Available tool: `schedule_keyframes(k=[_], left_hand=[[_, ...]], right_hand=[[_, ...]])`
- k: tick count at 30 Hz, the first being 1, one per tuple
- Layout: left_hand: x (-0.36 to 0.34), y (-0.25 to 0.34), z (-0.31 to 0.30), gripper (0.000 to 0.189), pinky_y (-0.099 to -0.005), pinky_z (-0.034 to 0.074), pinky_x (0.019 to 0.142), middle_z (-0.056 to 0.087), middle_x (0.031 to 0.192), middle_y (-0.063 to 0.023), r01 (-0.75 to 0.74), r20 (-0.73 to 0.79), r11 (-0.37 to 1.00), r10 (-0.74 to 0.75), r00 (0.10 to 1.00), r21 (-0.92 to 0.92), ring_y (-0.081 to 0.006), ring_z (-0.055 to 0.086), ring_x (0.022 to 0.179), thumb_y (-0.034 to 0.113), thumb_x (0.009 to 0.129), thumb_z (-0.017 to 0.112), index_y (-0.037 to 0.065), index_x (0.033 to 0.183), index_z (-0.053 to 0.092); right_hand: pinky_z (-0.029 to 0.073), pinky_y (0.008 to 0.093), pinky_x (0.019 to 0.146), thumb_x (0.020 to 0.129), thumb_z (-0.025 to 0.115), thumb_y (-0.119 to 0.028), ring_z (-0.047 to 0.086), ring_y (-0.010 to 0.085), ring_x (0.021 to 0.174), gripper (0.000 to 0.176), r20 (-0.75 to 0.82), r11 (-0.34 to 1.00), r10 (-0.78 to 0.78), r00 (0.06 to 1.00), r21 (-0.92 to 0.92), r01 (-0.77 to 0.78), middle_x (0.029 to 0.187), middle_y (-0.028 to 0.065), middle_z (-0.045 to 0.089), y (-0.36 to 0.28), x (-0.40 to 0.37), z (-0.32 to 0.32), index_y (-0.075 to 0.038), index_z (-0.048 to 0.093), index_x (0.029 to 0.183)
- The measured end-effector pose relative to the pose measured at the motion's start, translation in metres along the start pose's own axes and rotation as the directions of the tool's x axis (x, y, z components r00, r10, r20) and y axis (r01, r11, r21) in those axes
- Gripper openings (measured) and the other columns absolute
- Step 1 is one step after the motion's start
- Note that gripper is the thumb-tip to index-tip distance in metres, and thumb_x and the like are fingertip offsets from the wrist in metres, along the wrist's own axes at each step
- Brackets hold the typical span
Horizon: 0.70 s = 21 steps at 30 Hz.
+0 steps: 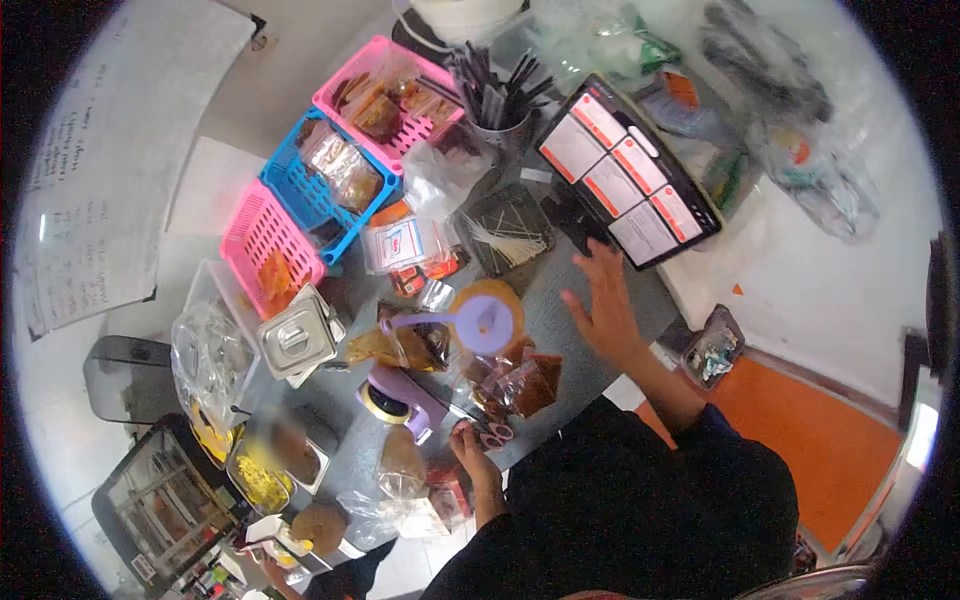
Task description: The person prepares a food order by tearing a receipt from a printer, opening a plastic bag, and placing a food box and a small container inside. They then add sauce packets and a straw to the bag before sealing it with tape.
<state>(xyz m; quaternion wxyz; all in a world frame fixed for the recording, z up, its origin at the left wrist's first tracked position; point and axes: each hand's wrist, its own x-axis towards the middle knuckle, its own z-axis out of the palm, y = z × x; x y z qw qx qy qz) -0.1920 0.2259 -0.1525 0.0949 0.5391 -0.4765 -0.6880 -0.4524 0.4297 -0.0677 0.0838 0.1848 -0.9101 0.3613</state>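
Note:
My right hand (607,310) is open, its fingers spread, just below a tablet (625,175) that shows order-like panels. My left hand (474,455) is at the near table edge with its fingers curled together, beside scissors with pink handles (497,435); what it holds, if anything, is too small to tell. Between the hands lie small bags of dark red-brown sauce (530,385). A lilac round item with a handle (484,323) sits beyond them. Left of it are a bag of brown liquid (415,345) and a lilac tape dispenser (405,400).
Pink (268,240) and blue baskets (315,180), a tray of white sticks (507,235) and a cup of black utensils (498,125) stand farther back. Steel containers (297,335) and yellow food (262,483) are left. Another person's hand (272,570) shows bottom left.

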Motion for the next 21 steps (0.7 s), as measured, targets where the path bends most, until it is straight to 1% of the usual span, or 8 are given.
schedule_keyframes(k=[7, 11, 13, 15, 16, 19, 20, 21], left_hand=[[0.001, -0.010, -0.002, 0.011, -0.0253, 0.041, 0.072, 0.052, 0.087, -0.0002, -0.150, 0.096, 0.979, 0.164, 0.982, -0.141, -0.0112, 0.050, 0.080, 0.018, 0.089, 0.051, 0.009, 0.095, 0.052], [0.017, -0.030, -0.007, 0.012, -0.0257, 0.041, 0.073, 0.051, 0.087, -0.0003, -0.225, 0.109, 0.955, 0.249, 0.962, -0.196, -0.0116, 0.049, 0.080, 0.017, 0.089, 0.052, 0.008, 0.096, 0.052], [0.009, -0.030, -0.005, 0.020, -0.0319, 0.040, 0.077, 0.049, 0.097, -0.0097, -0.353, 0.071, 0.934, 0.356, 0.932, -0.044, -0.0184, 0.047, 0.086, 0.020, 0.089, 0.051, 0.002, 0.098, 0.049], [-0.018, -0.025, 0.006, 0.025, -0.0353, 0.039, 0.079, 0.047, 0.102, -0.0147, -0.540, 0.026, 0.803, 0.552, 0.833, 0.254, -0.0222, 0.045, 0.090, 0.022, 0.090, 0.050, -0.001, 0.099, 0.047], [-0.048, -0.025, 0.010, 0.029, -0.0380, 0.038, 0.080, 0.044, 0.102, -0.0185, -0.717, 0.102, 0.603, 0.736, 0.669, 0.349, -0.0263, 0.043, 0.093, 0.023, 0.090, 0.050, -0.004, 0.100, 0.046], [-0.095, -0.067, 0.018, 0.027, -0.0367, 0.039, 0.079, 0.044, 0.102, -0.0171, -0.886, 0.376, 0.408, 0.803, 0.463, 0.219, -0.0247, 0.044, 0.092, 0.020, 0.090, 0.051, -0.004, 0.101, 0.045], [-0.125, -0.071, 0.016, 0.031, -0.0361, 0.038, 0.083, 0.042, 0.114, -0.0181, -0.754, 0.663, 0.656, 0.578, 0.476, -0.030, -0.0240, 0.044, 0.099, 0.018, 0.089, 0.053, -0.004, 0.109, 0.044], [-0.141, -0.078, 0.033, 0.031, -0.0361, 0.038, 0.083, 0.042, 0.114, -0.0181, -0.754, 0.719, 0.653, 0.557, 0.416, -0.070, -0.0240, 0.044, 0.099, 0.018, 0.089, 0.053, -0.004, 0.109, 0.044]], right_hand=[[0.020, 0.0532, 0.105, 0.086, 0.055, -0.017, 0.032, 0.0401, 0.124, 0.047, -0.061, 0.992, 0.104, 0.993, 0.075, -0.100, 0.130, 0.0233, 0.036, -0.038, -0.121, -0.042, -0.003, 0.036, 0.126], [0.023, 0.0475, 0.105, 0.087, 0.055, -0.016, 0.034, 0.0382, 0.124, 0.046, -0.233, 0.978, 0.183, 0.955, 0.140, -0.154, 0.128, 0.0225, 0.038, -0.052, -0.198, -0.075, -0.002, 0.037, 0.126], [0.025, 0.0458, 0.105, 0.086, 0.056, -0.016, 0.034, 0.0379, 0.123, 0.046, -0.323, 0.970, 0.216, 0.921, 0.182, -0.164, 0.128, 0.0225, 0.038, -0.054, -0.242, -0.090, -0.001, 0.037, 0.126], [0.027, 0.0434, 0.103, 0.087, 0.055, -0.017, 0.035, 0.0375, 0.123, 0.047, -0.337, 0.947, 0.320, 0.886, 0.132, -0.292, 0.128, 0.0232, 0.038, -0.050, -0.295, -0.099, 0.000, 0.036, 0.126], [0.030, 0.0423, 0.101, 0.087, 0.055, -0.017, 0.038, 0.0363, 0.120, 0.048, -0.330, 0.931, 0.366, 0.870, 0.124, -0.344, 0.127, 0.0226, 0.039, -0.050, -0.318, -0.099, -0.001, 0.035, 0.127], [0.040, 0.0388, 0.090, 0.086, 0.055, -0.018, 0.051, 0.0303, 0.104, 0.052, -0.307, 0.864, 0.501, 0.810, 0.120, -0.489, 0.122, 0.0187, 0.044, -0.053, -0.387, -0.105, -0.004, 0.033, 0.131], [0.042, 0.0395, 0.087, 0.085, 0.055, -0.018, 0.053, 0.0305, 0.101, 0.052, -0.192, 0.822, 0.568, 0.800, 0.090, -0.562, 0.120, 0.0183, 0.045, -0.060, -0.406, -0.108, -0.006, 0.034, 0.131], [0.043, 0.0402, 0.083, 0.085, 0.055, -0.019, 0.054, 0.0306, 0.097, 0.051, -0.083, 0.771, 0.637, 0.766, 0.066, -0.634, 0.118, 0.0180, 0.047, -0.066, -0.420, -0.112, -0.007, 0.035, 0.131]])
